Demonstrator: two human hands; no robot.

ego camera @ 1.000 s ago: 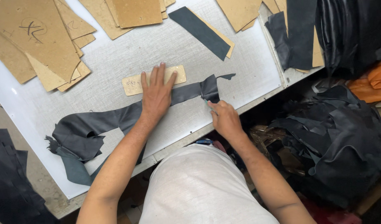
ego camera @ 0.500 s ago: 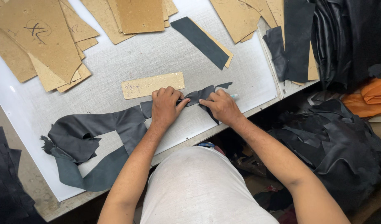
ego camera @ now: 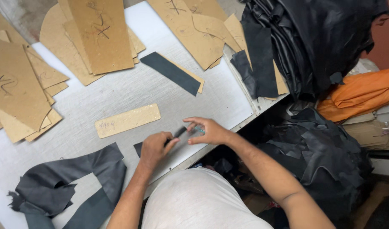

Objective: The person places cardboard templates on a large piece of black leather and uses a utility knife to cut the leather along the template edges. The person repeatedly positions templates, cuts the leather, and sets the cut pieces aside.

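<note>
Your L hand (ego camera: 154, 147) pins the dark leather strip (ego camera: 137, 148) flat; R hand (ego camera: 208, 130) pinches its other end, w/ cardboard template (ego camera: 127, 120) just beyond L.

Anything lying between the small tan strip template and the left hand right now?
No. In the head view only bare white cutting table separates the tan strip template from the left hand, which pinches a small dark leather piece.

bright even overhead light, soft short shadows, mild sheen on white table (ego camera: 118, 91), hands slightly motion-blurred, edges sharp
</note>
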